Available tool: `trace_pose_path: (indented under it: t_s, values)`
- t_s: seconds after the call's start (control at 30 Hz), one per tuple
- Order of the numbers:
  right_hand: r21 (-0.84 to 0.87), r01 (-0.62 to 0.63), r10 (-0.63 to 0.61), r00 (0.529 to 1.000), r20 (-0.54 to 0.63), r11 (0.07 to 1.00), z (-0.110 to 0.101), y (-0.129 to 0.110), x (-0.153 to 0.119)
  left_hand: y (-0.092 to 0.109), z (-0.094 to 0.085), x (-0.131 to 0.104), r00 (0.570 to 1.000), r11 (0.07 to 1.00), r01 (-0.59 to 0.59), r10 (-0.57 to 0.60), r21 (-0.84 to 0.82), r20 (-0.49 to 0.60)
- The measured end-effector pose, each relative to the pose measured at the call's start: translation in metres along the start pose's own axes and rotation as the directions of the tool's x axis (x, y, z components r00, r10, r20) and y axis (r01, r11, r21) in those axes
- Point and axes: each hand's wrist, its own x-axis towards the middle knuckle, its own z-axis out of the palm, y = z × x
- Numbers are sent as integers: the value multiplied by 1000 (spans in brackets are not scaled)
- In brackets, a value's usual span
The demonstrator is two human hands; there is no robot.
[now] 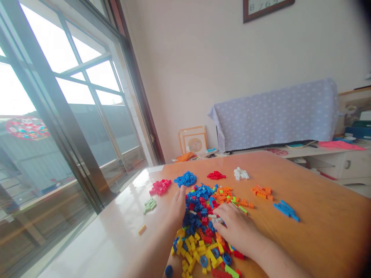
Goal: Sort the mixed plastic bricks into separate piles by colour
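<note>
A large heap of mixed toy building bricks (199, 247) lies before me on the table, with blue, yellow, red, orange and lime pieces. My left hand (179, 204) is edge-on along the left side of the heap, palm toward the bricks. Its visible finger points away from me, stretched out; the other fingers are largely hidden. My right hand (233, 224) rests over the heap's right side, fingers apart and slightly curved. White bricks (216, 219) lie by its fingertips; I cannot make out anything held in it.
Sorted piles ring the heap on the wooden table (324, 239): pale green bricks (149, 205), pink (160, 187), blue (185, 178), red (216, 175), white (241, 173), orange (262, 192) and blue long bricks (286, 210). One yellow-orange brick (142, 229) lies alone at left.
</note>
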Motion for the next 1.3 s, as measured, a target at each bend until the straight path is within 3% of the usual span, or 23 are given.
trace_pose_path:
  t_s: [0.2, 0.33, 0.5, 0.57, 0.7, 0.87, 0.97, 1.07, 1.3]
  values:
    - [29, -3, 4, 1000, -12, 1000, -4, -3, -1, 10, 17, -2, 996, 965, -2, 27, -263, 90]
    - [33, -3, 4, 1000, -17, 999, -5, -5, -1, 16, 24, -8, 978, 865, 57, 52, -498, 201]
    - [27, -36, 35, 999, 14, 999, -3, -3, 2, 21, 16, -9, 964, 700, 107, 100, -706, 246]
    - [31, -40, 39, 999, 19, 999, -3, -2, 2, 19, 9, -7, 970, 679, 112, 83, -726, 228]
    - [32, -36, 36, 999, 22, 999, -4, -3, 2, 7, -7, -2, 987, 815, 47, 53, -578, 155]
    - [28, -34, 33, 999, 25, 999, -6, -6, 2, -4, -12, -1, 978, 973, -137, 162, -188, 128]
    - [25, -27, 27, 999, 21, 999, -6, -6, 2, 3, -9, -8, 951, 957, -285, 276, 54, 137]
    - [22, -18, 18, 1000, 20, 1000, -4, -5, 3, 14, -7, -18, 911, 884, -406, 373, 231, 173]
    - [25, -15, 14, 999, 40, 1000, -3, -4, 4, 16, -5, -22, 857, 841, -501, 451, 203, 247]
